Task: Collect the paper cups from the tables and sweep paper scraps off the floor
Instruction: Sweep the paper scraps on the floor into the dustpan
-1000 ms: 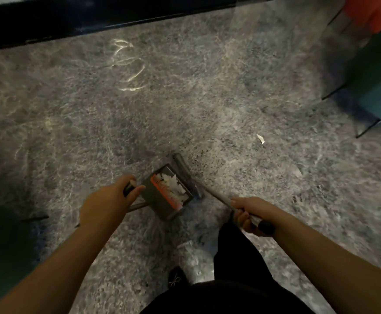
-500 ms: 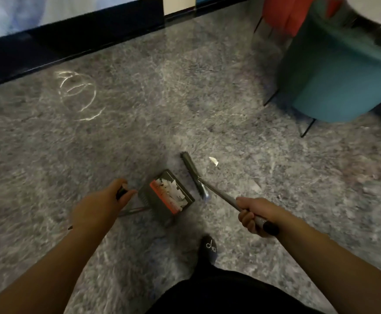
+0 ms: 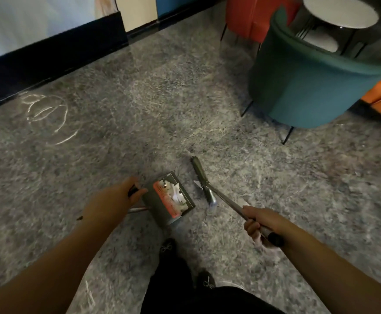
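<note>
Item: dustpan [image 3: 170, 201], dark, with an orange strip on the inside. It sits on the grey floor [image 3: 139, 91] and holds a heap of white paper scraps [image 3: 177, 194].
Item: left hand [image 3: 114, 200]. Its fingers are curled round the black grip of the dustpan's handle.
Item: broom [image 3: 204, 181], head on the floor just right of the pan. The right hand [image 3: 261, 225] wraps its fingers round the metal shaft near the black end cap.
Item: loose paper scrap [image 3: 197, 184], on the floor against the broom head's left side, between head and pan mouth.
Item: paper cups, none in view.
Surroundings: teal chair [image 3: 309, 87], orange chair [image 3: 248, 17], round white counter [image 3: 341, 11].
Risks, as judged: a hard stroke could flick the light scrap past the pan; tilting the pan could spill the heap; the scrap could slip under the pan's lip if it lifts off the floor.
</note>
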The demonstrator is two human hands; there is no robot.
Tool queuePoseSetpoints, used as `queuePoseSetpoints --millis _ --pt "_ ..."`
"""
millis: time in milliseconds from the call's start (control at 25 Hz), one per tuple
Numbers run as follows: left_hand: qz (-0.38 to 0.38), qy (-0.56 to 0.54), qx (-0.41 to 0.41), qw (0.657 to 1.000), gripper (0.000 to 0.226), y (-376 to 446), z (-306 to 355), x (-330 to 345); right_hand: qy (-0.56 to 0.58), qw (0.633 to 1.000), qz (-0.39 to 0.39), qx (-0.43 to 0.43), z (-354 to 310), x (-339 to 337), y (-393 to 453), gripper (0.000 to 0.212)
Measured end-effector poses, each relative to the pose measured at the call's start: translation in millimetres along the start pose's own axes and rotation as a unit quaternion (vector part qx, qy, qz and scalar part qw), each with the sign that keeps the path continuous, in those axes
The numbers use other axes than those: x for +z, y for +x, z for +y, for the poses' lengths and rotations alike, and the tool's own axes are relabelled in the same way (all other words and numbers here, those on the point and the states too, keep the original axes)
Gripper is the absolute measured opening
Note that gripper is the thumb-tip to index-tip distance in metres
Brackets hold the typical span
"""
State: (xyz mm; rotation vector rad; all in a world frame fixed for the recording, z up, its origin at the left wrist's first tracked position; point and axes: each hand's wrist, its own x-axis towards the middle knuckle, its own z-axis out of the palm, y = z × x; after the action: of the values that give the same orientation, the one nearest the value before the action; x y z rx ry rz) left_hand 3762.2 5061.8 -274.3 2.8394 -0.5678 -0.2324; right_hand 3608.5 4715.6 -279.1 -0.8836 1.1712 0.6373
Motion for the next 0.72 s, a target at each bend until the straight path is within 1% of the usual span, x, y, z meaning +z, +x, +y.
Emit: queuePoseSetpoints --millis 120,240,320,440,520,600,720 --pt "-0.045 -0.001 0.044 0.998 0.039 64.4 -7.6 0.7 0.035 0.999 0.009 -0.003 -23.8 5.5 12.6 0.043" --pt "-0.042 -0.005 0.098 0.994 0.037 119.1 -4.5 4.5 0.068 0.998 0.017 -0.003 -41.9 15.4 20.8 0.040" --pt "-0.043 0.013 0.127 0.991 0.038 154.1 5.0 8.3 0.091 0.996 0.018 -0.004 -55.0 21.9 29.0 0.032" --pt "-0.053 0.035 0.146 0.987 0.036 194.9 22.4 15.4 0.106 0.994 0.025 0.007 -75.0 24.0 35.8 0.013" --pt "-0.067 0.063 0.162 0.983 0.035 218.0 36.1 22.8 0.109 0.994 0.029 0.007 -90.9 18.4 43.5 0.005" --pt "-0.078 0.073 0.170 0.980 0.035 238.8 47.9 30.2 0.108 0.993 0.035 0.010 -108.7 8.7 54.7 0.005" --pt "-0.086 0.070 0.161 0.981 0.033 269.2 57.6 36.0 0.098 0.994 0.041 0.023 -136.0 -4.6 77.5 0.004"
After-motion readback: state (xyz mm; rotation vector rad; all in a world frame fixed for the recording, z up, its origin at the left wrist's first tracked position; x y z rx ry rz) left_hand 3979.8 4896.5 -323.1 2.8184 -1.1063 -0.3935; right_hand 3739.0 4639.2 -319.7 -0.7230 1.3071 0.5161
